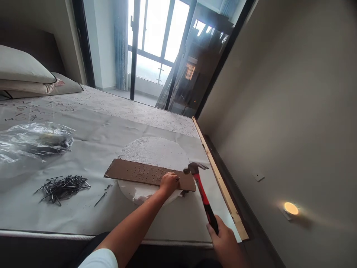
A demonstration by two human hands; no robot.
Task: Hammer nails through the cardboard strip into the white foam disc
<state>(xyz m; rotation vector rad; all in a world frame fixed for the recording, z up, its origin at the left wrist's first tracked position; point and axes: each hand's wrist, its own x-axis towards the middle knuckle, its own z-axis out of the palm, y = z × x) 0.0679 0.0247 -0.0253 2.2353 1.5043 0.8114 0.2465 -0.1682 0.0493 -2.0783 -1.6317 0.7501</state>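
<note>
My left hand (169,184) is closed over the right part of a brown board (145,173) dotted with many small holes. A small dark nail head (177,179) shows at its fingertips; the rest of the nail is hidden. The board lies across a white round slab (153,149) with a rough surface. In my right hand (223,234) is a claw hammer (201,190), gripped near the end of its red and black handle. The hammer's head is raised just right of my left hand, apart from it.
A heap of dark nails (63,188) lies on the grey sheet (92,149), with a single nail (100,199) beside it. A clear plastic bag (36,141) rests farther left. Along the right edge runs a wooden strip (220,182), near the wall (295,111). Pillows (23,67) lie far left.
</note>
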